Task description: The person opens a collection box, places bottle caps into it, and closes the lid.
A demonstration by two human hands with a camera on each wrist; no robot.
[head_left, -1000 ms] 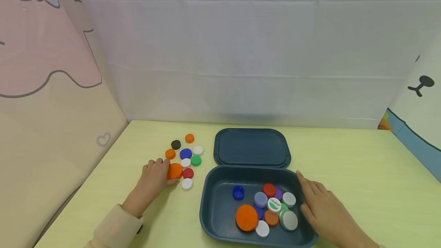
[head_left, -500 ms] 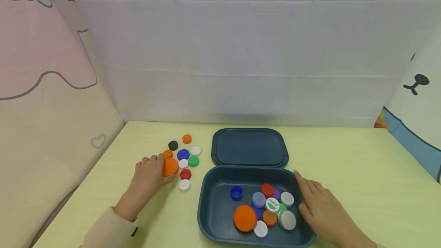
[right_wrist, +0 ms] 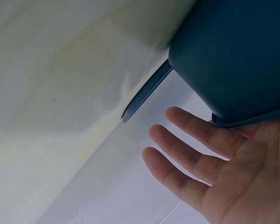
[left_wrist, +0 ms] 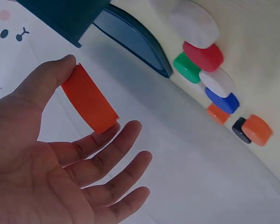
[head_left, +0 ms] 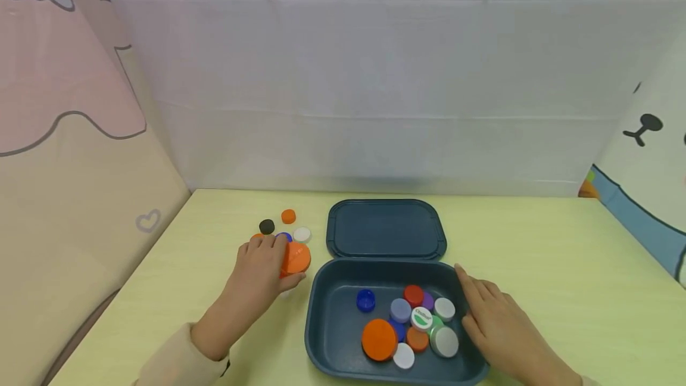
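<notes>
On the pale yellow table (head_left: 536,255), your left hand (head_left: 262,273) pinches a large orange lid (head_left: 296,258) between thumb and forefinger, with the other fingers loosely spread. The left wrist view shows that lid (left_wrist: 89,99) held on edge, clear of the tabletop. It sits just left of the dark blue box (head_left: 332,338), near the box's far left corner, and above the loose caps lying on the table.

Among those loose caps you can see a black cap (head_left: 266,226), a small orange cap (head_left: 288,216) and a white cap (head_left: 302,234); the left wrist view also shows a red cap (left_wrist: 203,56), a green cap (left_wrist: 186,68) and a blue cap (left_wrist: 222,100) in a row.

Your right hand (head_left: 495,326) rests flat against the right wall of the box, fingers straight and holding nothing. Inside the box lie another big orange lid (head_left: 379,339), a dark blue cap (head_left: 366,300), and a cluster of red, purple, white, grey and green caps. The box's hinged cover (head_left: 386,228) lies open behind it.
</notes>
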